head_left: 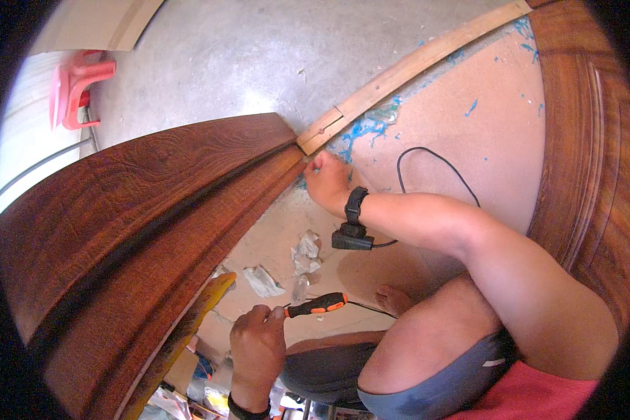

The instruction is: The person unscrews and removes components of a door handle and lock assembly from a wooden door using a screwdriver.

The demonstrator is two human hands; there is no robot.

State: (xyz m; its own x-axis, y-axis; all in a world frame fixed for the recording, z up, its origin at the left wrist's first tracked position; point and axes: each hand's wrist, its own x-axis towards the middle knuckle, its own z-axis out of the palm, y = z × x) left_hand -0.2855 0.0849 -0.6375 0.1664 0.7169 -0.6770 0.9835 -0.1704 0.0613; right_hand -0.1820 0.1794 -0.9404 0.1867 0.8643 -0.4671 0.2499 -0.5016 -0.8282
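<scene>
My left hand (257, 344) is closed on a screwdriver (318, 306). Its black and orange handle points right, out past my fingers. Farther off, my right hand (326, 180) has curled fingers at the corner where a dark brown wood-grain frame piece (182, 189) meets a pale wooden strip (413, 66). Whatever those right fingers pinch is hidden. A black strap with a small black box (353, 238) circles my right wrist, and a black cable (434, 152) runs from it.
Another brown wood-grain panel (574, 133) stands on the right. Blue shreds (364, 129) and crumpled scraps (262, 281) lie on the floor. A yellow-edged level-like bar (213, 294) rests beside the left frame piece. A pink plastic chair (77, 87) is at far left.
</scene>
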